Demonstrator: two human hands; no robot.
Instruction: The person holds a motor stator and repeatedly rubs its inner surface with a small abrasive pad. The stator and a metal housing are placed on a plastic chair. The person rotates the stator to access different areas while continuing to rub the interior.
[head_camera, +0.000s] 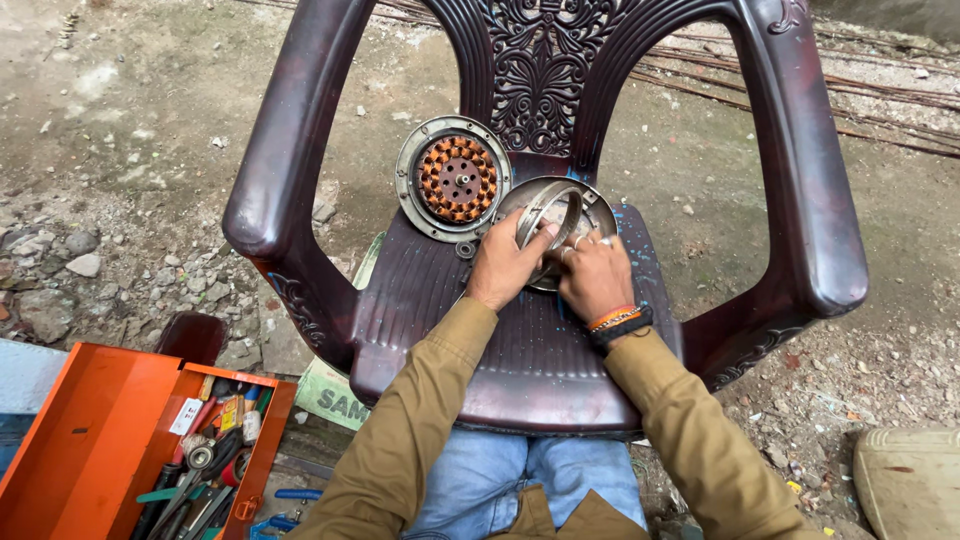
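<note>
On the seat of a dark maroon plastic chair (440, 300) lie two round metal motor parts. The left one is a housing with a ring of copper windings (455, 178), leaning against the chair back. The right one is a shallow metal cover (590, 205) with a metal ring (556, 208) standing in it. My left hand (503, 262) grips the ring's near edge. My right hand (592, 272), with finger rings and a wrist band, rests on the cover's near rim beside it. Both hands touch each other over the cover.
An open orange metal toolbox (120, 440) with several hand tools stands on the ground at lower left. Stones and rubble (80, 262) lie left of the chair. A pale cushion-like object (910, 480) sits at lower right. Thin rods (880, 95) run across the ground behind the chair.
</note>
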